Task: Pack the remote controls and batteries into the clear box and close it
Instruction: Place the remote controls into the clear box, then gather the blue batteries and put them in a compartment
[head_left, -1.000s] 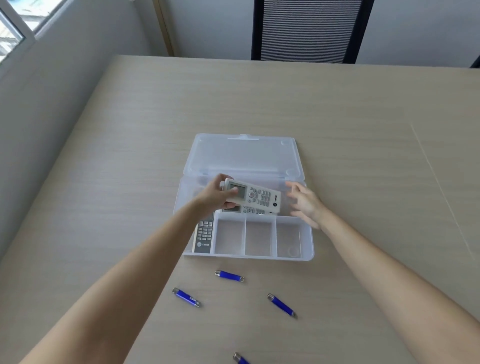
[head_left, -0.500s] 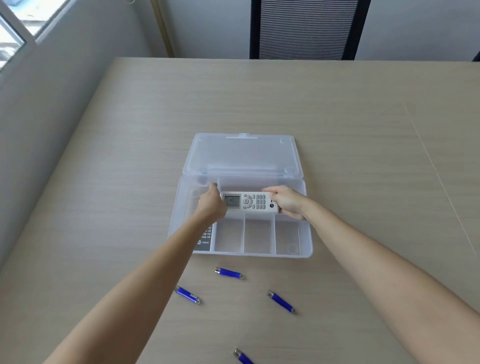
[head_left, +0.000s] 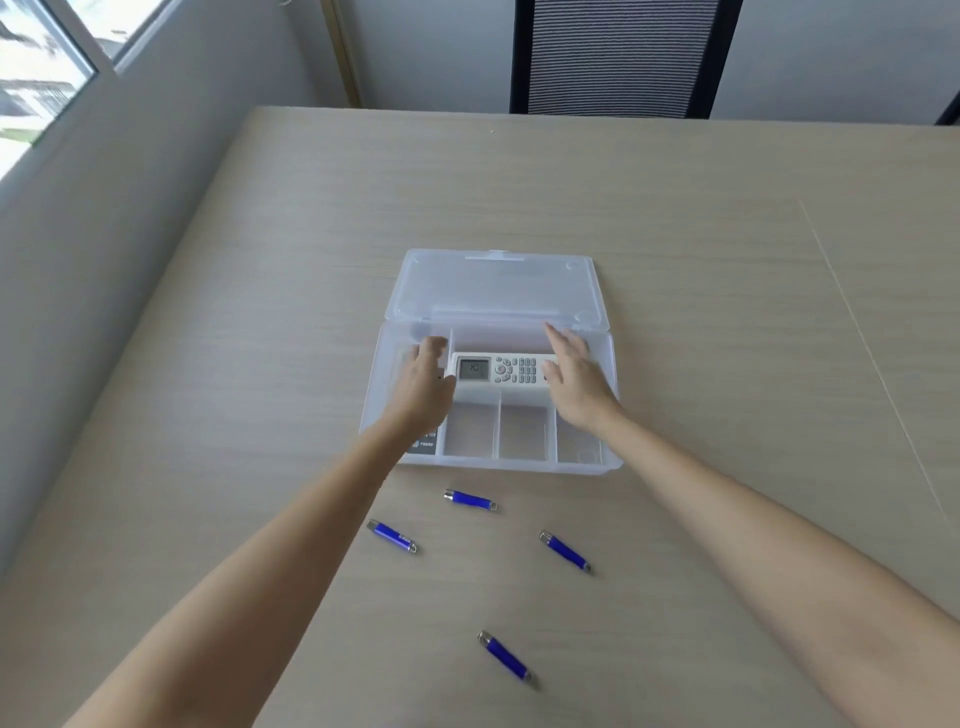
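Note:
The clear box (head_left: 519, 464) lies open on the table, its lid (head_left: 493, 286) folded flat behind it. A white remote (head_left: 498, 369) lies crosswise in the long rear compartment, screen to the left. My left hand (head_left: 423, 387) rests at the remote's left end, fingers loosely extended. Over the right end is my right hand (head_left: 576, 384), flat with spread fingers. A second remote (head_left: 422, 446) sits in the left compartment, mostly hidden under my left forearm. Several blue batteries lie loose in front of the box, among them one (head_left: 470, 500) nearest it and another (head_left: 505, 656) closest to me.
Three small front compartments of the box hold nothing. The wooden table (head_left: 727, 312) stretches wide to the right and back. A dark striped chair (head_left: 618, 57) stands behind the far edge. A wall and window (head_left: 41, 67) are on the left.
The white remote came down from above the box into the rear compartment. My right hand took its right end, then both hands loosened and now lie over its ends.

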